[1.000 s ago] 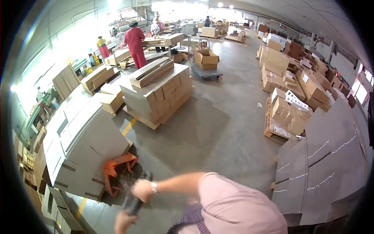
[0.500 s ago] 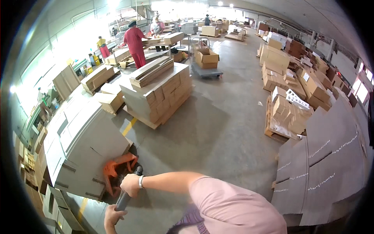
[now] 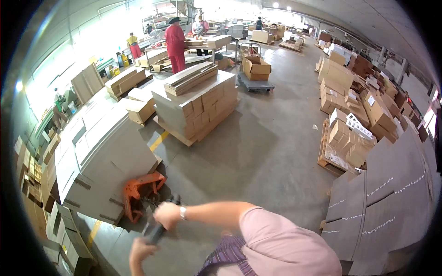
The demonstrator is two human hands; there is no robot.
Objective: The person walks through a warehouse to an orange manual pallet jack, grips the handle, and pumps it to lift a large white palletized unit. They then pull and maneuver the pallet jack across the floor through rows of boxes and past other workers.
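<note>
My right hand (image 3: 168, 215) is wrapped round the dark grey handle (image 3: 157, 233) of a pallet jack, near its upper end in the picture. Lower down, my left hand (image 3: 142, 250) closes on the same handle's nearer end; it is a little blurred. The orange body of the pallet jack (image 3: 133, 191) sits on the floor just beyond my hands. Over its hidden forks stands a tall, leaning-looking stack of flat white cardboard (image 3: 122, 163). My right arm reaches across to the left, with a white band at the wrist.
Ahead stands a pallet of stacked cartons (image 3: 198, 112) with boards on top. Behind it a grey platform cart (image 3: 258, 85) carries an open box. Along the right are cartons on a wooden pallet (image 3: 324, 149) and grey cardboard sheets (image 3: 391, 198). A person in red (image 3: 175, 46) works at a table.
The surroundings have shifted slightly right in the picture. Both hands and the handle have swung a little to the right relative to the orange pallet jack body. My grip stays.
</note>
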